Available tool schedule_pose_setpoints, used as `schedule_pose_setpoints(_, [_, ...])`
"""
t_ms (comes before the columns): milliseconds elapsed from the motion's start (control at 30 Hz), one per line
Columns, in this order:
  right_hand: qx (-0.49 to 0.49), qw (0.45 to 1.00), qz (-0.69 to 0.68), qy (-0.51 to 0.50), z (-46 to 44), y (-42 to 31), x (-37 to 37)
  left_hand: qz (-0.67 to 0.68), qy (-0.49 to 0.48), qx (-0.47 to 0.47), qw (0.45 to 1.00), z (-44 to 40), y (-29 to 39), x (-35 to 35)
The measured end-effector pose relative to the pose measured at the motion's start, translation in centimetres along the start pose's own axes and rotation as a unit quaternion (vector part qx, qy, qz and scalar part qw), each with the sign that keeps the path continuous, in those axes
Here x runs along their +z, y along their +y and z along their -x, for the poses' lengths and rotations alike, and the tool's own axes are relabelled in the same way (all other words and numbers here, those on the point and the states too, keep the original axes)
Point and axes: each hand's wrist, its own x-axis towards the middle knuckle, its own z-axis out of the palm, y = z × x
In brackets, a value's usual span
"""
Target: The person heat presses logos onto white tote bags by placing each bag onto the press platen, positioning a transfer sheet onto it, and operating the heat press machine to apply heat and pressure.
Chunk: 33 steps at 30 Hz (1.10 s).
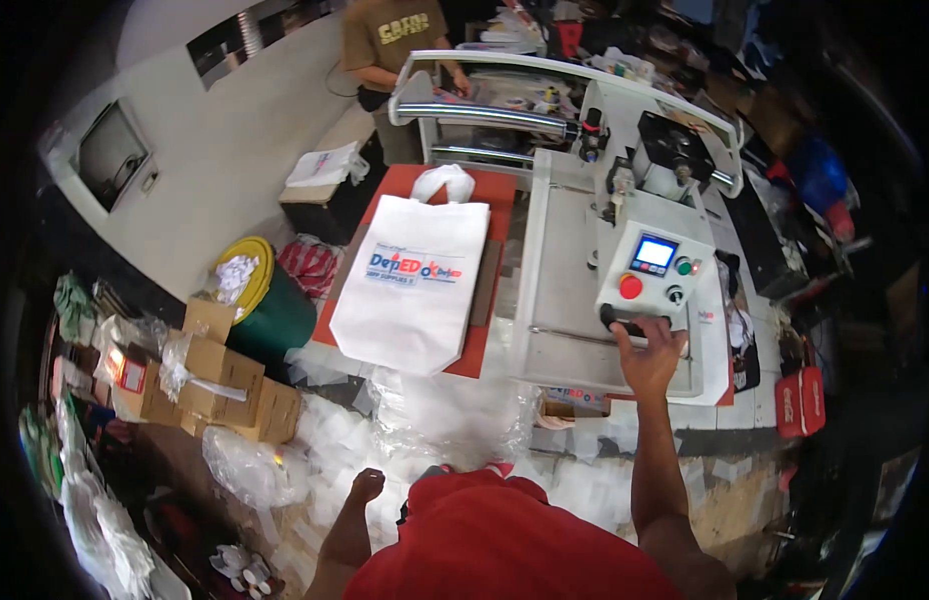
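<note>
My right hand (650, 360) grips the black handle (625, 322) at the front of a heat press (575, 270). Its control box (675, 235) has a lit screen, a red button and a green button. To the left, a white tote bag (415, 320) with blue and red print lies flat on a red-brown pad (385, 195), its handles at the far end. Part of a second printed white piece (710, 330) shows under the press's right side. Low beside my body, my left hand (368, 485) hangs with fingers curled, touching nothing I can see.
Across the press stands another person (390, 60) in a brown shirt. At left are a green bin (285, 315) with a yellow rim, cardboard boxes (225, 375) and folded white bags (325, 165). A red cooler (800, 402) sits at right. White sheets and plastic cover the floor.
</note>
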Motion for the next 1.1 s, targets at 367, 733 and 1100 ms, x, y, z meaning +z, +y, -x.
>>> schedule_pose_setpoints(367, [-0.133,0.978,-0.12,-0.103,0.3,-14.0,7.3,0.054,0.016,-0.085,0.995,8.3,-3.0,2.6])
schedule_pose_setpoints(733, [-0.18,0.954,-0.159,-0.178,0.4,-22.5,12.1,-0.027,-0.092,-0.055,0.994,13.2,-8.1,4.3])
schedule_pose_setpoints(1100, [0.029,0.953,-0.288,-0.083,2.3,3.1,6.4,0.239,-0.037,-0.272,0.932,11.2,6.9,5.9])
